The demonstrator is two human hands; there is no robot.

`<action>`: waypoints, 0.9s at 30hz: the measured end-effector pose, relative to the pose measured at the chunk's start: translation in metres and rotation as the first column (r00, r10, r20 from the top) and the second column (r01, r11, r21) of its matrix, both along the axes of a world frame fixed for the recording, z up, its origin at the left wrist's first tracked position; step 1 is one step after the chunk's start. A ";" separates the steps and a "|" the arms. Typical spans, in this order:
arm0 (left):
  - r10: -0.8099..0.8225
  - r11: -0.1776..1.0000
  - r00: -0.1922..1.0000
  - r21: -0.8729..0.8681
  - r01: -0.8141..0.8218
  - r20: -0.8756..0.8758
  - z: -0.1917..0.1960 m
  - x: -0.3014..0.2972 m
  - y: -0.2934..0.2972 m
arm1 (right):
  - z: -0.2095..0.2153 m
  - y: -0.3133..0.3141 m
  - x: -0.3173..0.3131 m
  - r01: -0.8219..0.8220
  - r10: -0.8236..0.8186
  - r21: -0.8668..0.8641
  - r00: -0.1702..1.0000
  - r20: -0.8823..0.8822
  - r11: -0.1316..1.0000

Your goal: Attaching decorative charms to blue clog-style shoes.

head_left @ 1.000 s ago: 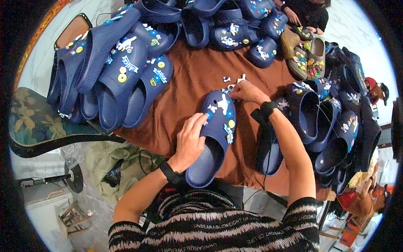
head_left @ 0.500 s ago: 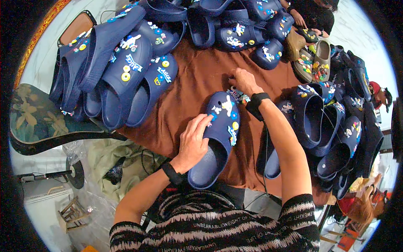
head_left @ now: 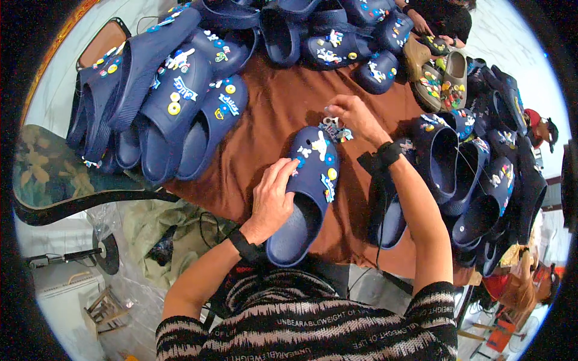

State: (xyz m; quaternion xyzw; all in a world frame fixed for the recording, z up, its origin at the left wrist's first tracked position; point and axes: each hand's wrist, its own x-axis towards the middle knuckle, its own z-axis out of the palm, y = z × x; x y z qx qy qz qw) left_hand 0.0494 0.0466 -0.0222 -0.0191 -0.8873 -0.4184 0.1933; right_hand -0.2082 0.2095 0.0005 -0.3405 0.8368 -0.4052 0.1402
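Note:
A navy-blue foam clog [head_left: 313, 180] lies in front of me on the brown cloth, its toe pointing away. Small white, blue and yellow charms sit on its upper, and a dark bare hole shows near the toe. My left hand [head_left: 274, 195] grips the clog along its left side, fingers on the upper and thumb by the foot opening. Beyond the toe, my right hand [head_left: 355, 117] is closed in a pinch; whatever is between its fingertips is too small to make out. Just under it lies a little heap of loose charms [head_left: 337, 131] on the cloth.
Brown cloth [head_left: 280, 108] covers the table. Navy clogs with charms stand piled at the left [head_left: 174, 108], the back [head_left: 337, 48] and the right [head_left: 442, 156]. Charm-covered khaki clogs [head_left: 453, 81] are at the far right, near another person's hand [head_left: 419, 24]. A patterned chair [head_left: 72, 174] stands left.
My right hand has lifted slightly and turned, showing more of the loose charms beneath it. My left hand stays on the clog. The whole view has shifted a little.

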 end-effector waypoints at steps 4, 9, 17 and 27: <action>-0.013 0.999 0.998 0.035 0.011 0.063 0.007 0.003 0.000 | -0.004 0.038 -0.005 0.180 -0.174 -0.039 0.978 0.117 0.983; -0.099 0.995 0.991 0.000 0.099 0.094 0.022 0.000 -0.005 | -0.034 0.066 0.012 0.291 -0.322 0.141 0.891 0.322 0.946; -0.288 0.922 0.941 -0.215 0.322 0.178 0.024 -0.025 -0.009 | -0.053 0.046 0.016 0.238 -0.269 0.167 0.943 0.198 0.957; -0.241 0.948 0.964 -0.185 0.258 0.111 0.017 -0.016 -0.008 | -0.042 0.029 0.035 0.206 -0.135 0.176 0.928 -0.346 0.963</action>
